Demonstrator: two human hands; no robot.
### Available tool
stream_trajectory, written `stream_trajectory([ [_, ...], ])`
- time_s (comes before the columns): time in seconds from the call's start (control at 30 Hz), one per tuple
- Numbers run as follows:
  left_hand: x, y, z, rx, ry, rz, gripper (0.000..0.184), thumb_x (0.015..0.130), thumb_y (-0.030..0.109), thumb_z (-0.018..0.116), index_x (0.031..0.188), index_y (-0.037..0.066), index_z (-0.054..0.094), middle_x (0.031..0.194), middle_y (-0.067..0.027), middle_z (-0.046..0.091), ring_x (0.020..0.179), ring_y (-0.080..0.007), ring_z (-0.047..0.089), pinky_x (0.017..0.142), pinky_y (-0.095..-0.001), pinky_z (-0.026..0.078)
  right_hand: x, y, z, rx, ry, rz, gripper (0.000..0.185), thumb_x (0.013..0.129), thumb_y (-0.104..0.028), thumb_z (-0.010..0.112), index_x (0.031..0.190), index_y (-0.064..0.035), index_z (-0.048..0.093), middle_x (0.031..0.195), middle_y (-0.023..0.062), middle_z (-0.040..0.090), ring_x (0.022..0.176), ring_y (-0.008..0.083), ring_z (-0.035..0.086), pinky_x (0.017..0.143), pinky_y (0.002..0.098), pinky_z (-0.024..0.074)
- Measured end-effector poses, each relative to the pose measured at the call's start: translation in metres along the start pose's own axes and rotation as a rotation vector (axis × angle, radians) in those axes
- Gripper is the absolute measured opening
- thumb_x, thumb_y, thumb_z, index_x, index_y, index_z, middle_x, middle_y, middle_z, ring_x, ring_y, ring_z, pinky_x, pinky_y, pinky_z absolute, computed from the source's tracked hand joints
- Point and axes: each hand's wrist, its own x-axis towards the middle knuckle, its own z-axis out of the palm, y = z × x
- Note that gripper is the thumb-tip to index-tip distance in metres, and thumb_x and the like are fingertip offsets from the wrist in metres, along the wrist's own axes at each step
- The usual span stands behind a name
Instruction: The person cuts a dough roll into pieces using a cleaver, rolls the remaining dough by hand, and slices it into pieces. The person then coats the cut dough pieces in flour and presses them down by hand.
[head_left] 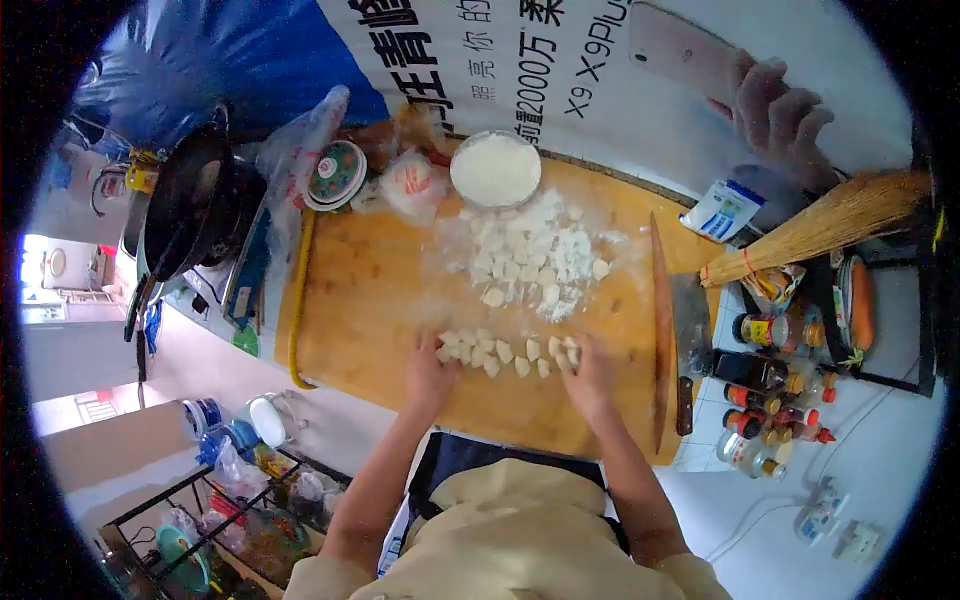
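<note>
Between my two hands, small cut pieces of dough (503, 351) lie in a band near the front of the wooden board (370, 270). My left hand (431, 372) is at the left end, its fingers apart and touching the outermost pieces. At the right end, my right hand (589, 374) rests beside a few pieces, thumb and fingers apart around them. Some fingertips are blurred. Farther back on the board, more dough pieces (530, 272) sit in scattered white flour (548, 232). A round container of flour (495, 170) stands behind them.
On the board's right side lie a long rolling pin (660, 330) and a cleaver (690, 320). Several seasoning bottles (750, 372) and a straw broom (820, 225) are beyond. Left of the board are a black wok (185, 200) and a lidded bowl (336, 175); a plastic bag (412, 185) is behind.
</note>
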Motion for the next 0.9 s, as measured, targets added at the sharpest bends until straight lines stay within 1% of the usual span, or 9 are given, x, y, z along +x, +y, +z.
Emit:
stream_trajectory([
  [0.2,0.047,0.064,0.045,-0.372,0.103,0.337,0.048,0.076,-0.002,0.061,0.121,0.009,0.050,0.113,-0.0142,0.054,0.101,-0.0324,0.057,0.078,-0.0389,0.051,0.098,-0.031,-0.008,0.097,-0.166,0.058,0.040,0.080,-0.009,0.066,0.118,-0.0066,0.054,0.113,0.0185,0.054,0.102,0.0361,0.057,0.084,0.0419,0.0488],
  [0.3,0.050,0.081,0.036,-0.503,0.037,0.188,0.045,0.077,-0.002,0.060,0.120,0.009,0.051,0.111,-0.0156,0.055,0.101,-0.0323,0.056,0.074,-0.0388,0.050,0.161,-0.063,-0.033,-0.075,-0.122,-0.062,0.035,0.082,-0.007,0.059,0.117,-0.0065,0.055,0.117,0.0185,0.054,0.105,0.0370,0.056,0.087,0.0444,0.0474],
  [0.37,0.043,0.079,0.031,-0.555,0.056,0.129,0.045,0.077,-0.002,0.060,0.119,0.009,0.051,0.109,-0.0165,0.055,0.101,-0.0322,0.055,0.072,-0.0396,0.050,0.200,-0.082,-0.035,-0.050,0.013,-0.344,0.032,0.084,-0.007,0.055,0.116,-0.0068,0.056,0.119,0.0186,0.054,0.110,0.0371,0.054,0.090,0.0465,0.0460],
  [0.47,0.035,0.057,0.030,-0.461,0.040,0.085,0.044,0.077,-0.001,0.060,0.120,0.010,0.052,0.108,-0.0182,0.056,0.104,-0.0334,0.054,0.073,-0.0426,0.049,0.256,-0.092,-0.003,-0.046,0.044,-0.446,0.034,0.081,-0.004,0.056,0.114,-0.0096,0.059,0.108,0.0150,0.057,0.094,0.0312,0.059,0.080,0.0414,0.0489],
  [0.53,0.022,0.052,0.023,-0.318,0.006,0.089,0.045,0.077,-0.001,0.059,0.120,0.010,0.052,0.107,-0.0190,0.056,0.106,-0.0346,0.053,0.075,-0.0449,0.048,0.282,-0.090,0.018,-0.327,0.123,-0.788,0.036,0.079,-0.004,0.057,0.114,-0.0109,0.060,0.120,0.0156,0.055,0.101,0.0307,0.059,0.082,0.0423,0.0489],
  [0.7,-0.013,0.056,0.004,-0.111,-0.028,0.490,0.053,0.077,0.004,0.064,0.127,0.007,0.050,0.124,-0.0222,0.050,0.118,-0.0426,0.046,0.097,-0.0459,0.041,0.303,-0.103,0.024,-0.507,-0.324,-0.626,0.029,0.076,-0.004,0.059,0.103,-0.0116,0.067,0.108,0.0153,0.063,0.097,0.0327,0.062,0.082,0.0418,0.0498],
  [0.73,-0.018,0.055,0.003,-0.115,-0.025,0.482,0.053,0.077,0.004,0.064,0.127,0.007,0.050,0.124,-0.0222,0.050,0.118,-0.0426,0.046,0.097,-0.0459,0.041,0.305,-0.101,0.026,-0.449,-0.473,-0.602,0.026,0.075,-0.005,0.061,0.098,-0.0113,0.069,0.101,0.0148,0.067,0.092,0.0337,0.063,0.080,0.0416,0.0501],
  [0.87,-0.028,0.051,0.008,-0.129,-0.019,0.379,0.060,0.077,0.010,0.068,0.133,0.008,0.047,0.136,-0.0223,0.041,0.124,-0.0426,0.041,0.102,-0.0442,0.039,0.285,-0.104,-0.004,-0.198,-0.485,-0.507,0.029,0.073,-0.002,0.060,0.098,-0.0095,0.071,0.094,0.0140,0.069,0.093,0.0291,0.065,0.080,0.0398,0.0501],
  [0.9,-0.029,0.050,0.009,-0.116,0.022,0.399,0.062,0.077,0.011,0.069,0.134,0.008,0.045,0.138,-0.0221,0.039,0.126,-0.0423,0.040,0.102,-0.0448,0.038,0.273,-0.107,-0.020,0.010,-0.547,-0.347,0.029,0.073,-0.002,0.060,0.100,-0.0079,0.071,0.095,0.0135,0.070,0.093,0.0270,0.065,0.080,0.0380,0.0499],
])
